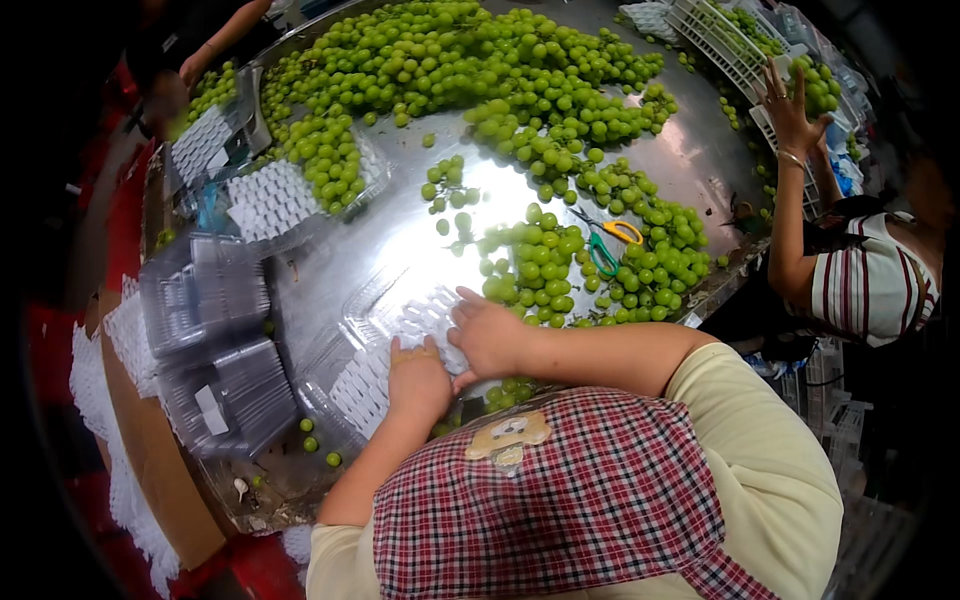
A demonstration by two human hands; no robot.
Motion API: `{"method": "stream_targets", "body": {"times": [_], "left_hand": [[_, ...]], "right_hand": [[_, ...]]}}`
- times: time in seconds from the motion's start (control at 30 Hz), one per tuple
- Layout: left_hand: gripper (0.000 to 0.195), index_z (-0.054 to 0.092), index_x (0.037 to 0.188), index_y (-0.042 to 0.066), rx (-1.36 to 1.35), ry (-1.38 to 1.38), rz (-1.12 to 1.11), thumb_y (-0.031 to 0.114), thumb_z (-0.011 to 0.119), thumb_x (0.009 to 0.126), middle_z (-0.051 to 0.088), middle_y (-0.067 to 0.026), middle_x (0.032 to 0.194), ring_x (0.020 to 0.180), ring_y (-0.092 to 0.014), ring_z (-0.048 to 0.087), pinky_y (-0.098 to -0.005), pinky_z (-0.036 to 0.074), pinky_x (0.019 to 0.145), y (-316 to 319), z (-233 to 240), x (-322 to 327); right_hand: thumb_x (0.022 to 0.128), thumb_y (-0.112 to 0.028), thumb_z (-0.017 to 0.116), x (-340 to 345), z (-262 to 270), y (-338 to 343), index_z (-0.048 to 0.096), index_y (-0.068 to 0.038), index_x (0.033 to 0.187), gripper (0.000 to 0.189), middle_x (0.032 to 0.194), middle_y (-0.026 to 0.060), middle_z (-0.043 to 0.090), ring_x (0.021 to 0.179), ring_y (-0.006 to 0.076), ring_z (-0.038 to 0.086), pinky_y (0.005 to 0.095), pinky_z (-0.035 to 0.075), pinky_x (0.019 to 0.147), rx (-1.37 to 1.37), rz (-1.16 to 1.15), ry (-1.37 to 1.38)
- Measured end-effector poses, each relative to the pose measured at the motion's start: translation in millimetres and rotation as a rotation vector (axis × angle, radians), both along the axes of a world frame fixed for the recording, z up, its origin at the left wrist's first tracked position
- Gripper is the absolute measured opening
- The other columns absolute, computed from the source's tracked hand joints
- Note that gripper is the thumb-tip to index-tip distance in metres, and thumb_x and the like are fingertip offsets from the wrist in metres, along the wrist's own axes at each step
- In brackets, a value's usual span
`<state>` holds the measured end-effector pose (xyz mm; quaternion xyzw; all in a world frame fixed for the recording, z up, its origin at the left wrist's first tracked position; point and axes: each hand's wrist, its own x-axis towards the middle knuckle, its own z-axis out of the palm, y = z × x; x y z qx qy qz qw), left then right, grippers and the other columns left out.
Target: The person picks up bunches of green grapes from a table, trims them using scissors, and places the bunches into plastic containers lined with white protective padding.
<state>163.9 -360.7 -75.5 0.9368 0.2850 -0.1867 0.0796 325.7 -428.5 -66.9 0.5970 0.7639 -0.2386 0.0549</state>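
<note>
A clear plastic clamshell box (319, 397) lies before me on the metal table, with a white foam net (360, 390) inside it. My left hand (420, 379) presses on the net, with two fingertips apart and the others bent down. Beside it, my right hand (491, 337) rests on the net's right part, fingers spread. What lies under both palms is hidden. Just past my right hand sits a bunch of green grapes (544, 259). Scissors (611, 240) with one yellow and one green handle lie on the grapes to the right.
Stacked clear clamshell boxes (225, 360) stand at left, near a cardboard piece (150, 457). Behind them is a lined box (274, 199) partly filled with grapes. A large grape heap (450, 60) spans the far side. At right, a co-worker's raised hand (791, 120) is near a white crate (716, 41).
</note>
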Motion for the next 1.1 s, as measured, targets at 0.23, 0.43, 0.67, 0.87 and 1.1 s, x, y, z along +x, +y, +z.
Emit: {"method": "stream_targets", "body": {"times": [0.23,0.43,0.67,0.87,1.1], "left_hand": [[0.071,0.052,0.127,-0.001,0.044,-0.034,0.033,0.031,0.078,0.069,0.063,-0.0147,0.108,0.108,-0.027,0.058,-0.0429,0.022,0.114,19.8,-0.8,-10.5],[0.067,0.053,0.124,-0.002,0.036,0.148,0.021,0.031,0.077,0.071,0.064,-0.0124,0.103,0.107,-0.025,0.058,-0.0396,0.022,0.114,31.7,-0.9,-1.7],[0.055,0.054,0.122,-0.002,-0.030,-0.446,0.040,0.013,0.072,0.072,0.062,-0.0145,0.095,0.095,-0.030,0.058,-0.0485,0.029,0.110,31.9,28.7,-25.3],[0.051,0.054,0.121,0.001,-0.046,-0.529,0.139,0.011,0.070,0.074,0.062,-0.0141,0.097,0.095,-0.031,0.058,-0.0513,0.027,0.110,43.3,38.4,-22.0],[0.052,0.054,0.121,0.001,-0.104,-0.571,0.141,0.011,0.071,0.073,0.062,-0.0139,0.099,0.096,-0.031,0.058,-0.0517,0.026,0.111,45.5,35.4,-16.7]], "right_hand": [[0.075,-0.068,0.055,-2.3,-13.3,-16.3,0.062,0.002,0.111,0.079,0.131,0.0266,0.050,0.118,0.0375,0.051,0.0485,0.015,0.116,0.231,0.023,0.105],[0.082,-0.060,0.055,14.3,-22.3,-20.5,0.066,-0.004,0.106,0.062,0.123,0.0179,0.058,0.120,0.0307,0.050,0.0476,0.020,0.114,0.332,0.092,0.155],[0.082,-0.019,0.064,199.6,8.9,-41.7,0.067,-0.009,0.090,0.012,0.102,0.0111,0.066,0.093,0.0305,0.061,0.0388,0.048,0.084,0.846,-0.897,0.292],[0.080,-0.012,0.066,295.5,42.8,-1.5,0.070,-0.007,0.091,0.013,0.110,0.0093,0.064,0.105,0.0277,0.057,0.0390,0.045,0.092,0.799,-0.845,-0.079],[0.076,-0.015,0.061,330.3,1.9,97.8,0.072,-0.008,0.087,0.017,0.115,0.0069,0.059,0.116,0.0269,0.048,0.0389,0.038,0.101,0.288,-0.380,-0.569]]}}
